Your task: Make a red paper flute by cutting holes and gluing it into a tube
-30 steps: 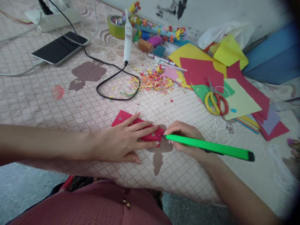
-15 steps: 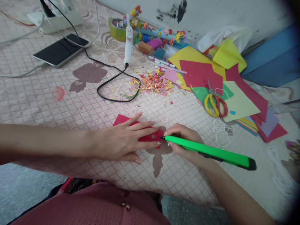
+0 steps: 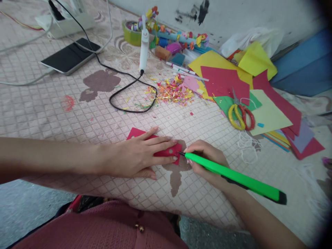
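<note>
My left hand (image 3: 135,155) lies flat, fingers stretched out, pressing a red paper piece (image 3: 169,151) with small punched holes onto the patterned cloth. My right hand (image 3: 206,162) is closed around a bright green utility knife (image 3: 233,176). The knife's blade tip touches the right edge of the red piece, just beside my left fingertips. Most of the red piece is hidden under my left hand; a corner (image 3: 135,133) shows above the fingers.
Yellow-and-red scissors (image 3: 240,116) lie on coloured paper sheets (image 3: 225,81) at the right. A pile of paper scraps (image 3: 171,91), a white glue gun (image 3: 143,48) with a black cord, a dark tablet (image 3: 70,55) and a green bowl (image 3: 131,33) sit further back.
The view has shifted slightly. The knife's rear end has dropped lower and its tip has stayed at the red piece's right edge. My left hand has kept its place.
</note>
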A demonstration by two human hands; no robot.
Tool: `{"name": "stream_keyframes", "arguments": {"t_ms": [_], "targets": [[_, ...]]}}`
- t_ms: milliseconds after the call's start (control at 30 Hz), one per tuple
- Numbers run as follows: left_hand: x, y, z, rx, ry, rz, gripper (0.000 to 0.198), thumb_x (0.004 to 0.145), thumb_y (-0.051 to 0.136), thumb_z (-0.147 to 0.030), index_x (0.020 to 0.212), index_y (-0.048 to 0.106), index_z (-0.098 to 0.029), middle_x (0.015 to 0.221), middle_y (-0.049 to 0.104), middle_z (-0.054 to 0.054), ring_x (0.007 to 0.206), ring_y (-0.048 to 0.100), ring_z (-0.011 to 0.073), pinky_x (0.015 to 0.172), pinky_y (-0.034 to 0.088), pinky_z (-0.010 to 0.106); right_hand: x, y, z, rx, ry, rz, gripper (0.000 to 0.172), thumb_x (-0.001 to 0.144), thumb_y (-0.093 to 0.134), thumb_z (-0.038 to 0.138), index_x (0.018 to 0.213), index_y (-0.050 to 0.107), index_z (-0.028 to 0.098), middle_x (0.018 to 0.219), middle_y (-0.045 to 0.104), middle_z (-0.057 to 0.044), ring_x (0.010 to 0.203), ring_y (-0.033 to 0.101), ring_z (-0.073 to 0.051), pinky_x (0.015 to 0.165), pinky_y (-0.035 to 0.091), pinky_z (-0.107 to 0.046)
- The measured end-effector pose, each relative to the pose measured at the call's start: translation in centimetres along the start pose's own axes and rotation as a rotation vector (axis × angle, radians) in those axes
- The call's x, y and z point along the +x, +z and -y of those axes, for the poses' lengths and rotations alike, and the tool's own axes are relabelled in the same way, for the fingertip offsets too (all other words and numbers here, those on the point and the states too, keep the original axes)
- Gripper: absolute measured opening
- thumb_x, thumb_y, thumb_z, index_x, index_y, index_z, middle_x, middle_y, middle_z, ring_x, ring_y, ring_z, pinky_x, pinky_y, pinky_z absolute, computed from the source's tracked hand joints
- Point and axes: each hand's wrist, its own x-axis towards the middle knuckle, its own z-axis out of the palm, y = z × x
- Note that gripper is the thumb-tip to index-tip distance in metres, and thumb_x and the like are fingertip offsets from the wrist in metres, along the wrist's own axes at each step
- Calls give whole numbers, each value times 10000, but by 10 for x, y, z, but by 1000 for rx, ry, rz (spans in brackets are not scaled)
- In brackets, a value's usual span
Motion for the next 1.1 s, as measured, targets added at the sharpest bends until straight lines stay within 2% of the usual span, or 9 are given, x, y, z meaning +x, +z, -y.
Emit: {"name": "stream_keyframes", "arguments": {"t_ms": [367, 567, 833, 1100], "targets": [[0, 5, -6, 44, -14, -69, 651, 982, 599, -454, 1555, 375, -243, 1634, 329, 158, 1489, 357, 331, 1239, 157, 595, -4, 2, 1, -22, 62, -29, 155, 828, 628, 136, 931, 655, 249, 805, 677, 41, 669, 618, -103, 613, 494, -225], [0, 4, -8, 65, -15, -42, 648, 992, 580, -447, 1563, 357, -239, 1640, 300, 183, 1498, 334, 352, 1208, 197, 644, -5, 2, 1, -49, 68, -43, 177, 818, 628, 122, 929, 654, 258, 807, 678, 46, 685, 625, -103, 631, 501, -219], [1, 2, -11, 90, -44, -34, 662, 978, 601, -467, 1559, 365, -255, 1627, 335, 175, 1486, 362, 341, 1202, 235, 626, -6, 6, 3, -67, 89, -86, 158, 820, 624, 128, 908, 650, 256, 798, 686, 47, 668, 635, -103, 622, 507, -220], [1, 3, -10, 62, -44, -66, 666, 959, 636, -430, 1553, 373, -279, 1634, 335, 147, 1482, 367, 333, 1221, 193, 615, -4, 6, 6, -68, 72, -125, 168, 801, 626, 119, 899, 657, 253, 799, 705, 41, 666, 650, -110, 594, 517, -215]]}}
